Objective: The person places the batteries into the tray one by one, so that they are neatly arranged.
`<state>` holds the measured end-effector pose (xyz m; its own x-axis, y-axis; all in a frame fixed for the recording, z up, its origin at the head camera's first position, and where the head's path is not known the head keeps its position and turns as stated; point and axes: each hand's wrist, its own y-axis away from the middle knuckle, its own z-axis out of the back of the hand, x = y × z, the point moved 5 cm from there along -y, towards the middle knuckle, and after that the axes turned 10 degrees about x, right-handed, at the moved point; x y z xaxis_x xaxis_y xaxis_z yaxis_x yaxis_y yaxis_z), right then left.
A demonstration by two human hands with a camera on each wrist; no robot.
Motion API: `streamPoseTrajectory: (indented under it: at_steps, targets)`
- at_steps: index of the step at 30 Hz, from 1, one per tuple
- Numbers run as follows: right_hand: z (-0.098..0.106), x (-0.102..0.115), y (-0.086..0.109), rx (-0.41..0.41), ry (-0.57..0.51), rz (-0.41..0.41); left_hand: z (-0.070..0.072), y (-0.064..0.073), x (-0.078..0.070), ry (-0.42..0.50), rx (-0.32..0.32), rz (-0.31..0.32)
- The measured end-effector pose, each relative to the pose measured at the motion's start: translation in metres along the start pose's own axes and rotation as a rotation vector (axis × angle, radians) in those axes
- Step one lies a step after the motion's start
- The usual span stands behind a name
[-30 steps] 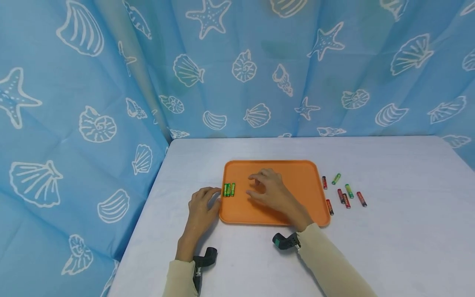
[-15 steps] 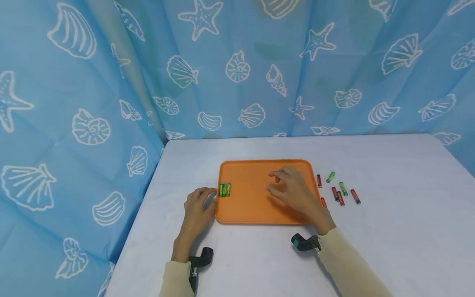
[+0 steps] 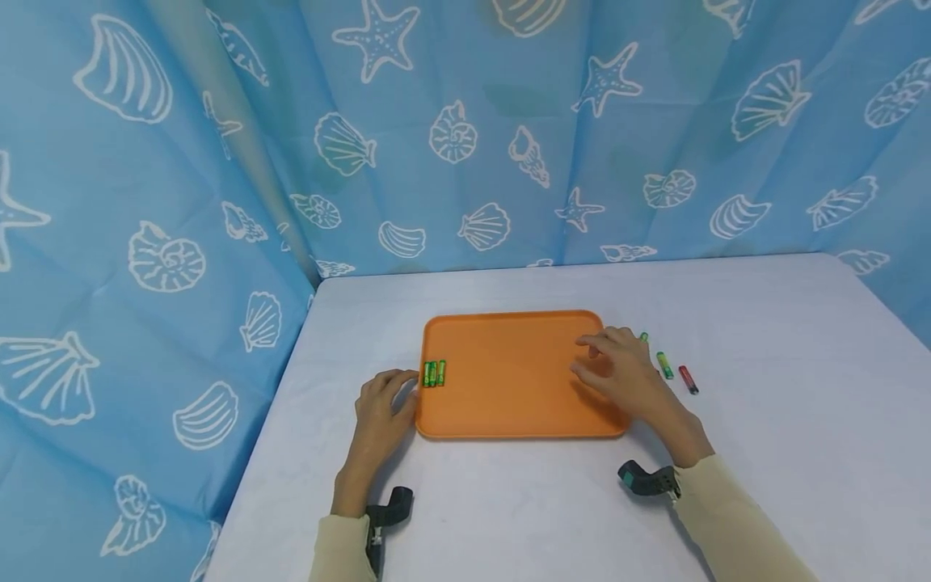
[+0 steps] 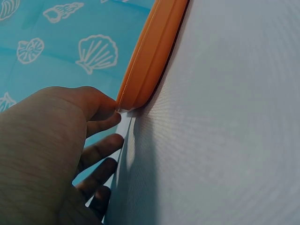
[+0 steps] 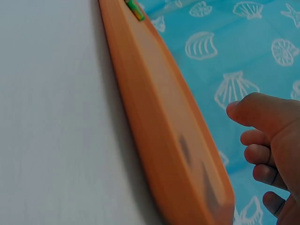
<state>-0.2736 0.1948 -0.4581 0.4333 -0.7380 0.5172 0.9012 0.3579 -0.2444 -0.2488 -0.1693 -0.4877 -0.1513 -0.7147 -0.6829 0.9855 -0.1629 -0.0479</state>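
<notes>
An orange tray [image 3: 516,380] lies on the white-covered table in the head view. Three green batteries [image 3: 433,373] stand side by side inside its left rim. At that rim, my left hand [image 3: 378,408] touches the tray's edge with its fingertips; the left wrist view shows the thumb tip against the tray wall [image 4: 152,56]. My right hand [image 3: 627,378] hovers over the tray's right side, fingers bent loosely and thumb apart, with nothing between them. Beyond it lie a green battery [image 3: 665,365] and a red battery [image 3: 688,380]; another green one is partly hidden by the hand.
A white cloth [image 3: 509,509] covers the table. Behind and to the left hangs a blue curtain [image 3: 407,194] with white shell and starfish prints. A black wrist camera [image 3: 647,479] is strapped to the right wrist, another [image 3: 390,508] to the left.
My right hand has moved right across the tray toward the loose batteries and now hides several red ones. The left hand stays at the tray's left rim. The head view has shifted slightly.
</notes>
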Motion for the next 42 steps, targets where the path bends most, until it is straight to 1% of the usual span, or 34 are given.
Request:
streamPoseTrajectory:
  at_steps: [3,6,10,13,15,20,22,27,31,37,42]
  targets:
    - [0.006,-0.01,0.006,-0.011,0.033,-0.009,0.001,0.0,0.001,0.0,0.006,0.006]
    - [0.011,-0.018,0.01,-0.008,0.038,-0.022,0.001,-0.001,0.001,-0.001,0.005,0.014]
    - [0.018,-0.028,0.014,0.035,0.035,-0.086,0.0,-0.001,0.002,-0.005,0.002,0.022]
    - [0.024,-0.034,0.019,0.053,0.049,-0.124,-0.002,0.0,0.002,-0.006,0.009,0.029]
    - [0.028,-0.037,0.022,0.044,0.063,-0.125,-0.001,0.0,0.001,-0.009,0.014,0.03]
    - [0.036,-0.044,0.03,0.031,0.09,-0.125,0.002,0.0,0.0,-0.013,0.005,0.007]
    - [0.038,-0.049,0.033,0.039,0.1,-0.141,0.002,-0.001,0.0,-0.01,0.004,0.001]
    - [0.048,-0.062,0.039,0.047,0.129,-0.188,0.0,0.0,0.001,0.003,0.011,0.016]
    - [0.054,-0.072,0.043,0.048,0.121,-0.208,0.0,0.001,0.0,-0.007,0.009,0.018]
    - [0.056,-0.085,0.048,0.105,0.102,-0.206,0.0,0.001,-0.001,-0.019,0.0,0.017]
    - [0.056,-0.092,0.052,0.142,0.098,-0.222,-0.001,0.001,-0.001,-0.01,0.001,0.015]
